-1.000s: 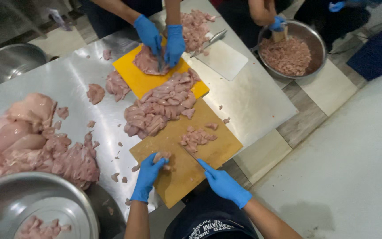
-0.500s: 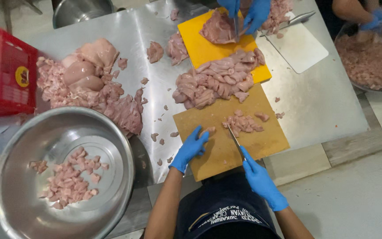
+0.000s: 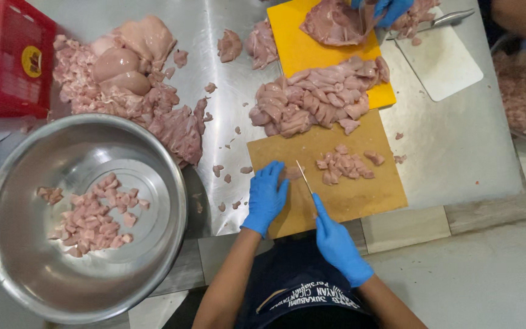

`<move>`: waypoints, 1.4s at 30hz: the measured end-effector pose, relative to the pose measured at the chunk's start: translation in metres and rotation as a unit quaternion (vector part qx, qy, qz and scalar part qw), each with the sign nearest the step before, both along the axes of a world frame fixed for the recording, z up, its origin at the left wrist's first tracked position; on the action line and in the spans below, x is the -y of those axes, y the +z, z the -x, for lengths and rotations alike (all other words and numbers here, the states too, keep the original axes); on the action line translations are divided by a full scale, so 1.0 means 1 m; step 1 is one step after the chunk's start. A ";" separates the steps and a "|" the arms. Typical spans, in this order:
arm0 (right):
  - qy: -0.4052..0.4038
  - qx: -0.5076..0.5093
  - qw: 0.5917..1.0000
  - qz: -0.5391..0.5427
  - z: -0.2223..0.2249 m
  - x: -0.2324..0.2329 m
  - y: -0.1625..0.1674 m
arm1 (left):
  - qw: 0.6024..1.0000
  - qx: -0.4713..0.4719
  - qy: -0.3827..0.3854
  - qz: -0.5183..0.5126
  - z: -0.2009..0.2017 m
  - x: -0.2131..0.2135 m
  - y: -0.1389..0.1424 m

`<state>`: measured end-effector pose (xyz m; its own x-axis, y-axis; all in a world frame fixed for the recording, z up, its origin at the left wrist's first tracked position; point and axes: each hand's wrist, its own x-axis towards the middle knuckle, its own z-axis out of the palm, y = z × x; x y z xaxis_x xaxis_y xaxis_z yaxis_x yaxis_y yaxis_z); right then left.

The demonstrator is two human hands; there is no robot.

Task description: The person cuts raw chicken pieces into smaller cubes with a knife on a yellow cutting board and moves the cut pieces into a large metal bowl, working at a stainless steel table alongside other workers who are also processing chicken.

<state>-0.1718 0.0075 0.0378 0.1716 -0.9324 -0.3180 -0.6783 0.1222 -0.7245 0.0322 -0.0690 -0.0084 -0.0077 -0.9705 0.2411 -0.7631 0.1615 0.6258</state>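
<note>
Pinning a soft, slippery pink chicken piece (image 3: 291, 173), the blue-gloved left hand (image 3: 267, 196) lies flat; right hand (image 3: 336, 244) clamps a thin steel knife (image 3: 304, 177).

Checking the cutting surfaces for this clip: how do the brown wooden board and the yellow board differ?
The brown wooden board lies nearest the person, mostly bare, with a few small cut meat pieces; the left hand and the right hand, holding a knife, work on it. The yellow board lies farther off, heaped with a sliced meat pile, under another person's gloved hand. Both rest on the steel table.
</note>
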 end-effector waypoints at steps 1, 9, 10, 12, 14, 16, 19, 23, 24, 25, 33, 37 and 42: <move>0.007 0.015 1.000 0.013 -0.005 0.002 -0.003 | 1.000 -0.022 -0.015 -0.007 0.003 0.005 -0.001; 0.025 -0.025 0.999 -0.014 -0.021 0.005 -0.013 | 0.996 -0.084 -0.002 0.010 0.014 0.007 -0.027; 0.023 -0.030 0.999 -0.013 -0.022 0.006 -0.015 | 0.996 -0.086 -0.003 0.031 0.014 0.008 -0.029; 0.021 -0.036 0.999 -0.013 -0.025 0.012 -0.019 | 0.995 -0.096 -0.012 0.026 0.014 0.009 -0.034; 0.022 -0.034 0.999 -0.019 -0.031 0.021 -0.025 | 0.994 -0.101 -0.019 0.027 0.014 0.009 -0.038; 0.012 -0.034 0.999 0.000 -0.036 0.028 -0.027 | 0.994 -0.101 -0.020 0.033 0.014 0.009 -0.040; 0.007 -0.041 0.999 0.002 -0.035 0.022 -0.028 | 0.996 -0.065 -0.018 0.058 0.014 0.008 -0.044; 0.018 -0.091 0.996 -0.016 -0.018 -0.008 -0.019 | 0.995 -0.070 -0.003 0.075 0.015 0.008 -0.046; 0.021 -0.092 0.995 -0.026 -0.016 -0.009 -0.021 | 0.994 -0.075 -0.003 0.074 0.015 0.008 -0.047; 0.021 -0.093 0.995 -0.035 -0.015 -0.010 -0.022 | 0.994 -0.079 -0.007 0.073 0.015 0.008 -0.045; -0.064 -0.056 0.996 0.007 0.006 0.017 -0.016 | 0.993 -0.097 0.007 0.065 0.014 -0.009 -0.035; -0.075 -0.061 0.994 -0.057 0.015 0.001 0.006 | 0.988 -0.142 0.060 -0.010 0.014 -0.022 -0.037; 0.008 -0.057 0.998 -0.035 -0.012 -0.002 0.002 | 0.987 -0.135 0.079 0.034 0.016 -0.021 -0.041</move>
<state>-0.1603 0.0092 0.0400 0.1459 -0.9050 -0.3996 -0.7577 0.1575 -0.6333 0.0161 -0.0484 -0.0492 0.2170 -0.9355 0.2790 -0.5885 0.1027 0.8020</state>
